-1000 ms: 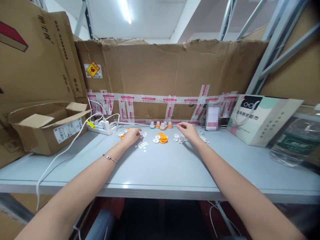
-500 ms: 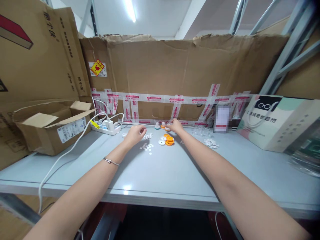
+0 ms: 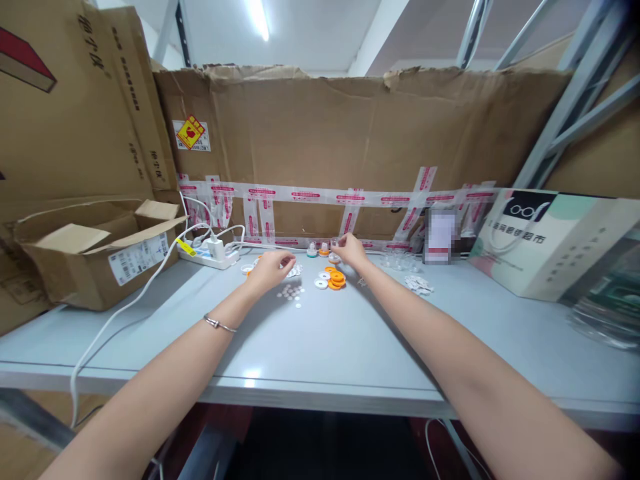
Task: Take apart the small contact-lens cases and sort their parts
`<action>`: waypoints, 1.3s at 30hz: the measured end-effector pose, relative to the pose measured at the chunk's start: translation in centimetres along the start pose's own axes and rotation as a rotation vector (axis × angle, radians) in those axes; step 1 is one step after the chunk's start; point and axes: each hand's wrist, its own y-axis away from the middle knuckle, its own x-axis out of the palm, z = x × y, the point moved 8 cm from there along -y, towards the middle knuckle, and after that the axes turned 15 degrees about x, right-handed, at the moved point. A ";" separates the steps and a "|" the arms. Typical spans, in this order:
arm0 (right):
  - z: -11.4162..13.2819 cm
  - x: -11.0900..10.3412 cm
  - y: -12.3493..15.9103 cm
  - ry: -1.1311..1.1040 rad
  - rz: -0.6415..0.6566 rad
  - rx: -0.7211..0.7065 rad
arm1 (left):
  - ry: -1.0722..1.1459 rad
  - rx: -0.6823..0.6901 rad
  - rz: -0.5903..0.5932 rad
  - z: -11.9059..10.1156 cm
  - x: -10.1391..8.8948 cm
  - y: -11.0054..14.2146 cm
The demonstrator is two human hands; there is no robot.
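Observation:
My left hand (image 3: 273,270) hovers over the left of the pile of small white parts (image 3: 297,270), fingers curled together in a pinch; whatever they hold is too small to make out. At the back, my right hand (image 3: 351,251) has its fingertips closed around a small clear plastic piece (image 3: 335,243), just above a white ring-shaped base (image 3: 333,258). Beside it stand an orange-ringed piece with a clear top (image 3: 323,251) and a teal-ringed one (image 3: 312,251). Nearer lie several orange rings (image 3: 337,283) and white rings (image 3: 321,284). Small white discs (image 3: 291,293) are scattered below my left hand.
Clear plastic pieces (image 3: 400,261) and a white pile (image 3: 419,285) lie to the right. A power strip (image 3: 213,257) with white cables and an open cardboard box (image 3: 100,257) stand left. A printed carton (image 3: 543,247) and a large clear bottle (image 3: 610,300) stand right.
The view has shifted slightly, so everything sits a little further left. Both hands keep nearly the same places, with their fingers still closed.

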 end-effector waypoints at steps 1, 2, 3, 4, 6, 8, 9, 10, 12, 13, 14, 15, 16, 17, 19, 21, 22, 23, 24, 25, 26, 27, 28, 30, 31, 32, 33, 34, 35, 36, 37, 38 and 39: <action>0.3 -0.5 0.4 -0.021 0.013 -0.016 | 0.007 0.003 0.002 -0.1 0.0 0.0; 0.5 -1.0 0.8 -0.042 0.030 -0.031 | 0.013 0.004 0.005 -0.3 0.1 0.0; 0.6 -1.5 1.2 -0.064 0.050 -0.045 | 0.018 0.004 0.008 -0.4 0.2 0.0; 0.6 -1.8 1.6 -0.089 0.072 -0.054 | 0.021 0.003 0.011 -0.5 0.2 0.0; 0.2 -2.4 2.2 -0.145 0.120 -0.054 | 0.023 -0.005 0.016 -0.6 0.3 0.1; -0.6 -2.9 2.6 -0.210 0.170 -0.036 | 0.022 -0.015 0.022 -0.7 0.4 0.1; -1.0 -3.1 2.9 -0.242 0.194 -0.029 | 0.022 -0.020 0.023 -0.7 0.4 0.2; -1.3 -3.3 3.3 -0.270 0.219 -0.025 | 0.024 -0.024 0.025 -0.8 0.4 0.2; -1.7 -3.6 4.6 -0.307 0.277 -0.038 | 0.030 -0.025 0.029 -1.2 0.4 0.1; -1.7 -3.5 5.4 -0.325 0.324 -0.044 | 0.038 -0.019 0.033 -1.5 0.4 0.1; -1.7 -3.3 6.4 -0.347 0.389 -0.042 | 0.053 -0.010 0.040 -2.0 0.5 0.0; -1.6 -3.0 7.5 -0.372 0.466 -0.039 | 0.076 0.004 0.049 -2.6 0.5 0.0; -1.4 -2.6 8.6 -0.396 0.551 -0.041 | 0.107 0.021 0.062 -3.3 0.6 0.0; -1.0 -2.2 9.6 -0.412 0.633 -0.051 | 0.143 0.038 0.073 -3.9 0.8 0.0; -0.2 -1.5 11.3 -0.402 0.742 -0.092 | 0.214 0.072 0.091 -5.1 1.1 0.1; 0.3 -1.2 12.2 -0.368 0.773 -0.131 | 0.240 0.092 0.083 -5.8 1.4 -0.1; 0.4 -1.2 12.3 -0.358 0.773 -0.135 | 0.226 0.083 0.080 -5.7 1.7 -0.3; 0.4 -1.2 12.3 -0.354 0.771 -0.135 | 0.197 0.061 0.088 -5.5 2.1 -0.7; 0.4 -1.2 12.3 -0.352 0.772 -0.138 | 0.161 0.028 0.105 -5.1 2.8 -1.3; 0.3 -1.3 12.3 -0.347 0.778 -0.145 | 0.123 -0.012 0.131 -4.6 3.6 -2.0; 0.3 -1.4 12.3 -0.337 0.785 -0.156 | 0.095 -0.047 0.160 -4.1 4.5 -2.9; 0.1 -1.5 12.2 -0.320 0.788 -0.169 | 0.080 -0.067 0.181 -3.7 5.6 -4.0; -0.1 -1.6 12.1 -0.298 0.784 -0.183 | 0.067 -0.083 0.195 -3.4 6.6 -5.2; -0.7 -2.0 11.3 -0.256 0.739 -0.191 | 0.032 -0.126 0.214 -2.8 8.7 -7.6; -1.1 -2.3 10.7 -0.243 0.696 -0.182 | 0.015 -0.154 0.225 -2.5 9.8 -8.5; -1.6 -2.7 9.9 -0.237 0.646 -0.165 | -0.002 -0.185 0.233 -2.2 10.8 -9.4; -2.1 -3.1 9.1 -0.239 0.591 -0.141 | -0.018 -0.216 0.239 -1.9 11.7 -10.0; -2.7 -3.4 8.1 -0.249 0.537 -0.114 | -0.032 -0.244 0.241 -1.6 12.5 -10.4; -3.2 -3.8 7.2 -0.259 0.483 -0.089 | -0.045 -0.269 0.241 -1.4 13.1 -10.7; -3.7 -4.2 6.4 -0.269 0.429 -0.067 | -0.055 -0.288 0.238 -1.2 13.6 -10.8; -4.1 -4.6 5.6 -0.276 0.379 -0.051 | -0.062 -0.300 0.234 -1.0 14.0 -10.9; -4.5 -4.9 5.0 -0.281 0.332 -0.040 | -0.065 -0.307 0.232 -0.9 14.2 -10.8; -4.8 -5.2 4.4 -0.284 0.291 -0.034 | -0.065 -0.308 0.233 -0.7 14.4 -10.8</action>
